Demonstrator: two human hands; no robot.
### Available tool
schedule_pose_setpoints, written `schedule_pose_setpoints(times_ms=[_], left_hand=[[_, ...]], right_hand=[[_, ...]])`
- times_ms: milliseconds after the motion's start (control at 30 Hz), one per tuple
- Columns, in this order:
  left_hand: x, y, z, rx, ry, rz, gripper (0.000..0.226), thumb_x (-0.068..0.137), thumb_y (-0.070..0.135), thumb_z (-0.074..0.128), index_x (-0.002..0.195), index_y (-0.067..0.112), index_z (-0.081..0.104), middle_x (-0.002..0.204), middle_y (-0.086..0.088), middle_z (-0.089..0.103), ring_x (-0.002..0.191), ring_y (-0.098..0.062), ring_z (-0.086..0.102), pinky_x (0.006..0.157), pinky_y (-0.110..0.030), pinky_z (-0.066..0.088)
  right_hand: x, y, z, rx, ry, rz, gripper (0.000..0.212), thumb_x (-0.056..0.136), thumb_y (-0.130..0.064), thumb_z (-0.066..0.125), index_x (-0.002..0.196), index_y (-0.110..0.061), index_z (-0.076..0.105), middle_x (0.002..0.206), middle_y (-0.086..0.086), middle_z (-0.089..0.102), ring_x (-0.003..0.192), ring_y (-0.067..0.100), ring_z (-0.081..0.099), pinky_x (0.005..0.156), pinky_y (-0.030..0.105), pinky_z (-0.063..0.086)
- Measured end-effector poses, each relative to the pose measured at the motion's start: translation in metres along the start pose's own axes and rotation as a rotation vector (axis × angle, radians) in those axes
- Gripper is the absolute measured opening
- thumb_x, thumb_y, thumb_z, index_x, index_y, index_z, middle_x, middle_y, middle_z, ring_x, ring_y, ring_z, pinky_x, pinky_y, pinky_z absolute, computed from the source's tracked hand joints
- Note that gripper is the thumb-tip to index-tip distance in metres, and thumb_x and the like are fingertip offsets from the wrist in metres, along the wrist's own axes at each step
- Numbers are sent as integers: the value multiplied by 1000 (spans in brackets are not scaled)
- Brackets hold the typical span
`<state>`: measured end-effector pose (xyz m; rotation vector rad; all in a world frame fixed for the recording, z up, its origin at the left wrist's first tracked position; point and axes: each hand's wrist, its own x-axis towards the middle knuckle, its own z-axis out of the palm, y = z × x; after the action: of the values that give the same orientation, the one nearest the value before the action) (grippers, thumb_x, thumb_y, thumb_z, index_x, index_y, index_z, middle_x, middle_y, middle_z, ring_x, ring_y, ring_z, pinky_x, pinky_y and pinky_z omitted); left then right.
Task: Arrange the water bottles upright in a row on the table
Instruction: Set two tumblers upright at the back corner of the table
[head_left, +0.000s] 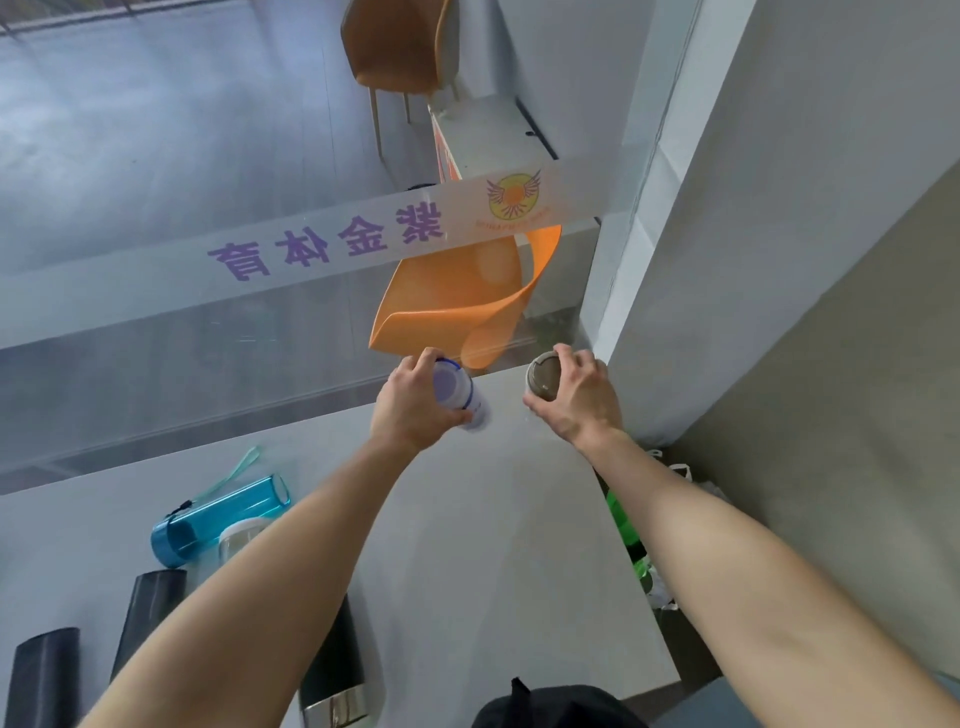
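Observation:
My left hand (410, 400) grips a white bottle with a pale lilac lid (460, 392), standing upright near the table's far edge. To its right, my right hand (576, 397) holds a bottle with a grey-brown lid (543, 378), also upright by the far edge near the wall. On the left of the white table (509, 519) a blue transparent bottle (218, 519) lies on its side. A clear bottle with a white cap (236, 538) lies partly hidden under my left forearm. Three dark bottles (150, 608) (44, 675) (335, 670) lie near the front.
A glass partition (208, 312) with purple lettering runs along the table's far edge. Behind it sits an orange chair (457, 296). A grey wall (779, 260) closes the right side. Green items and bags (626, 525) sit in the gap beside the table. A black object (550, 706) lies at the front edge.

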<state>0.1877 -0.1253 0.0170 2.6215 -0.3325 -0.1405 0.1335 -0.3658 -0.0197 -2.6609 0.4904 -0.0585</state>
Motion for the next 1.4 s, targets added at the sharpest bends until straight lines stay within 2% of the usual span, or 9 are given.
schedule_pose_setpoints(times_ms=[267,400,533,733,1133,1200,1300,1367,1400], left_hand=[[32,13,17,60,-58,46,93,68,46,97,147,34,50,129,-1,60,115,-31,61,91,-48,59],[43,23,22,51,-120,62,95,74,41,97,154,33,47,128,-3,58,113,-35,63,93,-47,59],[50,28,28,18,-119,38,91,75,33,97,153,32,49,128,-3,60,113,-36,63,92,-43,57],[50,23,32,10,-97,46,92,72,35,98,151,33,51,127,-2,63,111,-32,63,89,-39,54],[45,28,34,60,-152,72,91,73,41,96,150,36,48,130,-2,60,114,-35,63,93,-46,60],[43,29,33,69,-175,58,100,74,43,96,157,37,40,135,-3,57,119,-36,63,95,-48,60],[38,23,27,28,-253,21,139,67,50,101,170,44,7,147,-3,49,125,-33,58,98,-52,57],[30,12,22,-5,-241,-11,148,66,51,101,171,42,-3,152,-4,45,126,-31,58,97,-51,57],[25,4,19,-9,-226,-37,145,69,49,100,172,40,-2,155,-5,44,128,-31,59,98,-50,56]], right_hand=[[29,-3,20,18,-15,-50,88,83,-50,82,156,-21,42,139,10,51,125,36,47,103,48,53],[29,2,25,50,-10,-59,93,86,-46,83,162,-21,36,145,7,46,126,36,47,105,46,52],[29,2,30,57,1,-46,95,87,-43,85,164,-21,35,148,8,45,127,36,47,105,46,52],[29,5,32,60,10,-52,95,85,-44,86,163,-22,36,147,7,46,126,36,49,105,45,53],[28,-6,18,-13,-39,-19,91,83,-46,87,157,-21,40,142,10,53,123,36,53,100,44,53],[26,-9,18,-24,-58,-20,95,84,-48,87,160,-23,35,143,11,51,126,36,53,100,44,53],[23,-7,17,-44,-157,50,123,78,-52,91,168,-26,12,153,13,39,136,37,49,103,48,53],[11,-3,17,-29,-105,118,137,72,-53,93,169,-22,1,163,17,29,145,38,40,107,51,50],[0,-1,19,-11,-23,122,135,71,-53,91,169,-18,5,164,19,29,146,39,38,107,52,49]])
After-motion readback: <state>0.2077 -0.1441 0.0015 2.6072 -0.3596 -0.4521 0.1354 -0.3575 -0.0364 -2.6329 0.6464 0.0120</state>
